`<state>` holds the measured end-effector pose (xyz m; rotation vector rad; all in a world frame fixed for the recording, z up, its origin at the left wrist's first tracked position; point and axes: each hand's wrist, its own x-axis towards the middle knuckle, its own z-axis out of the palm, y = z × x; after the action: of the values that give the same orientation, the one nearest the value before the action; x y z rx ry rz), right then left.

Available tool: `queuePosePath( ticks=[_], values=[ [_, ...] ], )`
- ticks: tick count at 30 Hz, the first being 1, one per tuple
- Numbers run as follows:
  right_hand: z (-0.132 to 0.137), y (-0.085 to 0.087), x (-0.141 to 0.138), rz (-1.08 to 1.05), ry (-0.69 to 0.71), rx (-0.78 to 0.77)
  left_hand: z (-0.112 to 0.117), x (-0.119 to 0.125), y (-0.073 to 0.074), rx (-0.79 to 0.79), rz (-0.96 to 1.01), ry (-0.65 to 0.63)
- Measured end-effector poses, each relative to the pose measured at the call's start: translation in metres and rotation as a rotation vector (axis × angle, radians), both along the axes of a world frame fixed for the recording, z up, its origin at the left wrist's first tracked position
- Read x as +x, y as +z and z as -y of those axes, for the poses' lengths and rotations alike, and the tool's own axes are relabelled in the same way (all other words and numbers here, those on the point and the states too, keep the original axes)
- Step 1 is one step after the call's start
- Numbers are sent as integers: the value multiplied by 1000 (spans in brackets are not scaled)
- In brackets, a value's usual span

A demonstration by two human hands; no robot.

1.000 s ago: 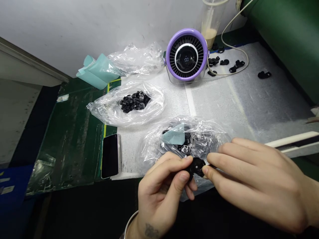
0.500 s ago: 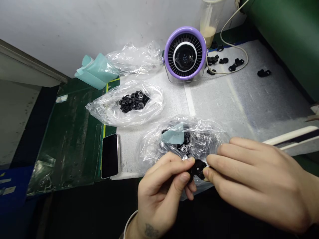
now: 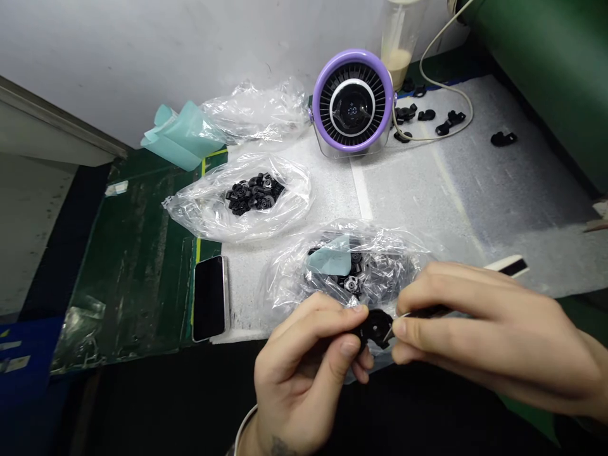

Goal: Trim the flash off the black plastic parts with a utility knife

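the left hand (image 3: 299, 380) pinches a small black part (image 3: 379, 326) between thumb and fingers, just in front of a clear bag (image 3: 285, 278) of similar pieces. the right hand (image 3: 489, 342) grips a slim tool (image 3: 430, 311), its thin tip at the part's right edge; whether they touch is hard to tell. a second bag (image 3: 194, 206) lies beyond a phone (image 3: 209, 297), near a purple-rimmed fan (image 3: 352, 147).

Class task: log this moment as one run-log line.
left hand: pinching black part | right hand: holding slim tool, tip at part | beyond: bagged black parts, purple fan
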<state>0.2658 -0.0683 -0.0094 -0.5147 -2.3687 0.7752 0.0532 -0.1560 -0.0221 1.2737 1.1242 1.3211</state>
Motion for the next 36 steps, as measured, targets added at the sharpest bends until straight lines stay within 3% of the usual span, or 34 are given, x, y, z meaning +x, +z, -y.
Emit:
queuePosePath(
  ticks=[3,6,9,13,15,18,22,25,36],
  values=[
    [0,-4,4,-109,34,-225,0,-1,-2,-1,39,-1],
    [3,-8,4,-185,-63,-399,0,-1,-4,-16,62,-19],
    [6,-9,4,-140,-189,-578,-1,0,-4,-58,37,-23],
    [11,-8,6,-64,-187,-732,-3,-1,-10,24,-57,45],
    [15,-10,7,-56,-201,-648,-4,-4,-13,137,-205,82],
    [22,-13,8,-75,-225,-366,-4,-7,-14,296,-425,131],
    [25,-14,11,17,-194,51,-6,-7,-12,371,-530,119],
    [26,-12,12,103,-135,254,-6,-5,-10,394,-572,135],
    [33,-14,4,62,-175,318,-6,-2,-8,402,-619,157]
  ],
)
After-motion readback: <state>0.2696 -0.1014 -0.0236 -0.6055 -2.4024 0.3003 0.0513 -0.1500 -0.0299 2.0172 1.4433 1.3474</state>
